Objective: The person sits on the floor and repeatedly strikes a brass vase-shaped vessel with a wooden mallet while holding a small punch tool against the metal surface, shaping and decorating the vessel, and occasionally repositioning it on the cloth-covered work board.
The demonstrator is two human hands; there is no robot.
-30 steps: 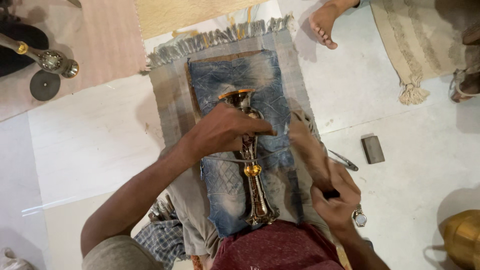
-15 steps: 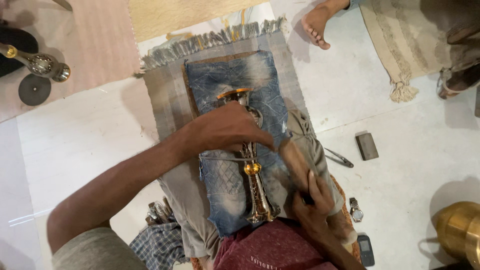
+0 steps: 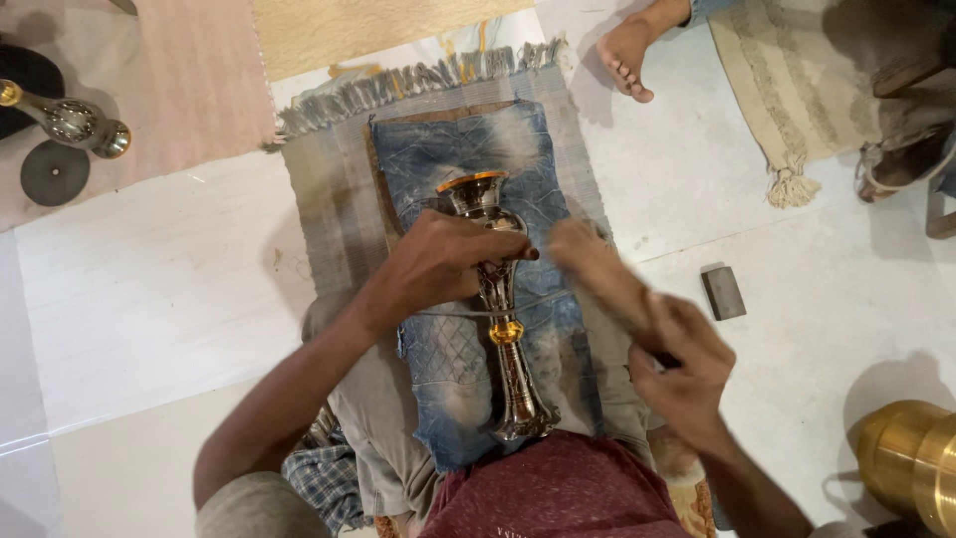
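A tall shiny metal vase [image 3: 498, 299] with a brass-coloured rim and ring lies lengthwise on a worn blue denim cloth [image 3: 453, 164] spread over my lap. My left hand [image 3: 443, 264] grips the vase near its upper neck, pressing it down. My right hand [image 3: 672, 354] is closed around a brownish, blurred tool or cloth pad [image 3: 597, 274] that reaches toward the right side of the vase. What exactly that object is cannot be made out.
A grey fringed mat [image 3: 329, 199] lies under the denim. Another metal vase [image 3: 75, 125] and a dark disc [image 3: 55, 171] rest at far left. A small grey block [image 3: 724, 292] lies on the floor at right, a brass vessel [image 3: 911, 463] at lower right, another person's bare foot [image 3: 627, 50] at top.
My right hand has lifted from beside my lap and swung the brownish object up toward the vase. My left hand stays clamped on the vase.
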